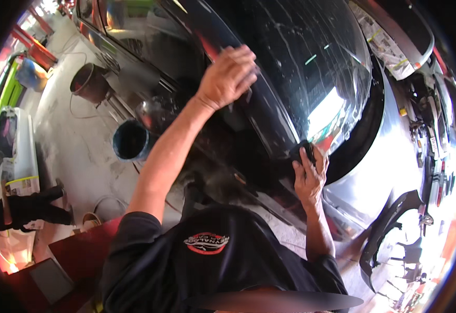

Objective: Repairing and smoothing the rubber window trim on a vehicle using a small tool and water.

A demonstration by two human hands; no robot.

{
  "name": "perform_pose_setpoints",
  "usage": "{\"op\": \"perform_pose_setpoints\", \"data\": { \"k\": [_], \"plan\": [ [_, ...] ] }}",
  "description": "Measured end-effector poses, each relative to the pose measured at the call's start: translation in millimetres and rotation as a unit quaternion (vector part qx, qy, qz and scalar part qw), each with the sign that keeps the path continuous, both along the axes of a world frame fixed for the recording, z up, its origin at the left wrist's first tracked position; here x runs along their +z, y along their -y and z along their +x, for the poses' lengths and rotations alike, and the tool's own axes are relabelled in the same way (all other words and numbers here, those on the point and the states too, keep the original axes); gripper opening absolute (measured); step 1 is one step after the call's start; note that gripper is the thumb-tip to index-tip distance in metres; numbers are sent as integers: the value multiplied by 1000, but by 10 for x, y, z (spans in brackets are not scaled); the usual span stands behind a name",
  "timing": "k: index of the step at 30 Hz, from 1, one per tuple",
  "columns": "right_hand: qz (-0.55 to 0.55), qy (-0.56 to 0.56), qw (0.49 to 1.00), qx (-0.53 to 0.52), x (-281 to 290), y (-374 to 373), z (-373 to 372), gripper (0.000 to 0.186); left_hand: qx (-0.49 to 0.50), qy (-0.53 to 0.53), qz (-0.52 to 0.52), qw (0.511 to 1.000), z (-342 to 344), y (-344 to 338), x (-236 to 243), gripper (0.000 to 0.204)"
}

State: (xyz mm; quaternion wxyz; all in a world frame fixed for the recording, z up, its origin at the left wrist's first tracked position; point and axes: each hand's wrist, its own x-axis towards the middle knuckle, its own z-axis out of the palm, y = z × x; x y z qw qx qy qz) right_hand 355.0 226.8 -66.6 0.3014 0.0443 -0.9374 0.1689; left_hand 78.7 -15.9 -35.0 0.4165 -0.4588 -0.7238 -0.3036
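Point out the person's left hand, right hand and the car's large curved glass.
Left hand (227, 78): head view, on the back of the hand.
Right hand (310, 177): head view, on the back of the hand.
Curved glass (309, 75): head view, on its dark middle.

Near the upper middle of the frame, your bare left hand (228, 78), slightly blurred, is over the glossy black roof pillar (272, 122) of a dark car. Right of centre, your bare right hand (310, 175) has its fingertips at the pillar's lower end, beside the dark, streaked glass windshield (290, 62); whether either hand grips anything is unclear. A round blue bucket (130, 141) stands left of centre; a curved black panel (387, 224) lies at lower right.
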Motion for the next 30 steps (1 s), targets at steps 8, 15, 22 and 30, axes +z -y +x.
{"op": "perform_pose_setpoints", "data": {
  "k": [8, 15, 22, 30],
  "plan": [
    [-24, 4, 999, -36, 191, 529, -330, 40, 84, 13, 89, 992, -1689, 811, 956, 29],
    [-28, -18, 998, -48, 414, 1154, -739, 43, 131, 61, 106, 984, -2828, 1570, 1478, 31],
    [22, -9, 995, -98, 444, 1159, -1265, 42, 112, 31, 143, 983, -2917, 1397, 1159, 37],
    [82, -120, 989, 12, 993, 1520, -2715, 40, 127, -9, 174, 977, -2636, 1350, 1192, 31]
  ]
}}
